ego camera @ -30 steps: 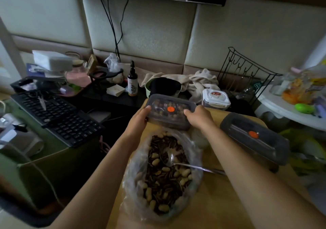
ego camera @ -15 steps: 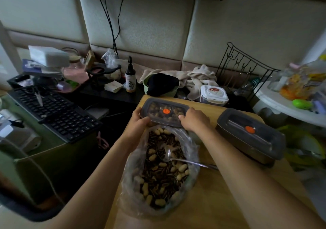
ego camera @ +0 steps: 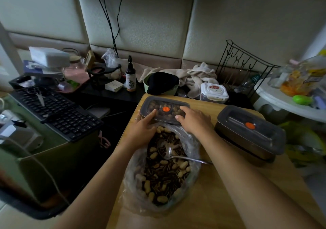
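A rectangular container (ego camera: 165, 108) with a grey see-through lid and an orange button sits on the wooden table (ego camera: 220, 202) near its far edge, with nuts inside. My left hand (ego camera: 142, 131) grips its left end, thumb on the lid. My right hand (ego camera: 194, 121) holds its right end, fingers over the lid and thumb at the near rim. Just in front lies an open plastic bag (ego camera: 194, 151) of peanuts and striped seeds with a metal spoon (ego camera: 176, 156) in it. A second, larger lidded container (ego camera: 250, 131) stands to the right.
A black keyboard (ego camera: 58, 110) lies on the low desk to the left. Behind the table are a green bowl (ego camera: 146, 82) with a black cloth, a dropper bottle (ego camera: 130, 77), a white clip-lid box (ego camera: 214, 92) and a wire rack (ego camera: 243, 64). A white shelf (ego camera: 282, 103) holds clutter at right.
The container came down from the air onto the table behind the bag, and both hands stayed on it. My view has tilted down slightly.
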### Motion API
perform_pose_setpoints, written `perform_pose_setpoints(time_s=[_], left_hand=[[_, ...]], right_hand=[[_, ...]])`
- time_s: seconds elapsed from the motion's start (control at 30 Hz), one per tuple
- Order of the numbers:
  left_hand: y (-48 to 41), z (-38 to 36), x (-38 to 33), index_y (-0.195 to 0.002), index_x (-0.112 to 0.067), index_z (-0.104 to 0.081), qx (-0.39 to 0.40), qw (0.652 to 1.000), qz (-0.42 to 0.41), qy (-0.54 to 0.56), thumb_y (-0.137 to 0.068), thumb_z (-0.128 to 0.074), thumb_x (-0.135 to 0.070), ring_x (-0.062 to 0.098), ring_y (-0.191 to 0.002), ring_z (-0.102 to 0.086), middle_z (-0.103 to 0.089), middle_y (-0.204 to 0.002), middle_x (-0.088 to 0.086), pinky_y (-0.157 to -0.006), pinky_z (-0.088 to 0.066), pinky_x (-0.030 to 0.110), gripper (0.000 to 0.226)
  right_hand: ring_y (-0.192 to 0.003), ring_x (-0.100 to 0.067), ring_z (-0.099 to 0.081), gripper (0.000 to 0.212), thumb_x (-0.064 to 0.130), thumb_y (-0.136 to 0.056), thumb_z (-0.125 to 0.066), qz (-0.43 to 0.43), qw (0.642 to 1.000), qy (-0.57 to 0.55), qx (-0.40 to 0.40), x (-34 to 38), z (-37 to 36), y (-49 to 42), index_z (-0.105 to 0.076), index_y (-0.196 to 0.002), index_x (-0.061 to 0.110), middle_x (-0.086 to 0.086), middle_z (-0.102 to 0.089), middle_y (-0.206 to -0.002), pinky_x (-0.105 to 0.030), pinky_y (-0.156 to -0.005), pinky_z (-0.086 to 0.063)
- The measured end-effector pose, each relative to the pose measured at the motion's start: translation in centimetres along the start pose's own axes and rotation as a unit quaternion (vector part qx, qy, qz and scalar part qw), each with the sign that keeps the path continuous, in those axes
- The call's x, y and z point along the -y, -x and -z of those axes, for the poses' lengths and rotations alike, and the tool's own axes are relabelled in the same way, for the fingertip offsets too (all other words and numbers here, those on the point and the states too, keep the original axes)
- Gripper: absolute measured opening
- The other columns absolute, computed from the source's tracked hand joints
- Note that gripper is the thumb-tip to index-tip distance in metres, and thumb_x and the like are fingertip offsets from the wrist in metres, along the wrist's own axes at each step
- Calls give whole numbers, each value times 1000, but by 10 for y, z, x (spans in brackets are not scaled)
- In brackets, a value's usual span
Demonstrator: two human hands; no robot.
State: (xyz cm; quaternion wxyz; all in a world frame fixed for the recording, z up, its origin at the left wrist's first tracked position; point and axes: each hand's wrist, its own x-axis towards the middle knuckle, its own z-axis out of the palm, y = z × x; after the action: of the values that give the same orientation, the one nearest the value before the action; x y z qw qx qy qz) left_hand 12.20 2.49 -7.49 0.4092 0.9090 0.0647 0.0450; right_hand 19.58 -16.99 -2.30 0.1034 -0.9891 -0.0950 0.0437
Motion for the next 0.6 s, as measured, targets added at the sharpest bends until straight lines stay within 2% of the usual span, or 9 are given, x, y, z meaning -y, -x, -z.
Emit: perform_pose_setpoints(time_s=[0.1,0.23,0.3,0.43,0.6], left_hand=[[0,0,-3,-156,-41,-34,-1,1000,1,-17,-98,-62,-33,25,-155,-17,-14,-169,8,-123,-27,40,65],[-3,-2,-1,-153,-43,-40,-16,1000,9,-4,-95,-64,-32,25,-148,-33,-28,-164,7,-117,-38,42,63],[-3,-1,0,-150,-44,-43,-27,1000,10,-3,-96,-65,-34,24,-142,-41,-35,-159,5,-113,-42,38,60],[-1,5,-2,-151,-44,-41,-19,999,5,-44,-97,-61,-37,25,-131,-50,-45,-150,4,-93,-41,28,58],[23,8,-14,-147,-32,-49,-43,998,9,-41,-94,-55,-22,27,-120,-57,-56,-140,10,-90,-51,35,55]], right_hand=[[-137,-33,-48,53,56,-106,-41,1,1000,1,-5,0,-1,1,-36,-157,39,-7,-53,-151,-50,-110,-32],[-134,-32,-51,50,53,-106,-42,16,1000,2,-10,-4,-2,4,-41,-153,37,-5,-58,-146,-50,-108,-35],[-130,-32,-53,47,53,-105,-44,31,999,0,-25,-6,-3,8,-46,-148,32,-5,-61,-140,-48,-104,-38],[-121,-32,-57,46,53,-104,-47,50,987,-50,-145,-14,5,27,-59,-133,20,-9,-63,-130,-45,-98,-47],[-97,-28,-61,18,24,-101,-56,58,940,-82,-326,-30,19,70,-68,-103,11,-9,-65,-104,-46,-83,-53]])
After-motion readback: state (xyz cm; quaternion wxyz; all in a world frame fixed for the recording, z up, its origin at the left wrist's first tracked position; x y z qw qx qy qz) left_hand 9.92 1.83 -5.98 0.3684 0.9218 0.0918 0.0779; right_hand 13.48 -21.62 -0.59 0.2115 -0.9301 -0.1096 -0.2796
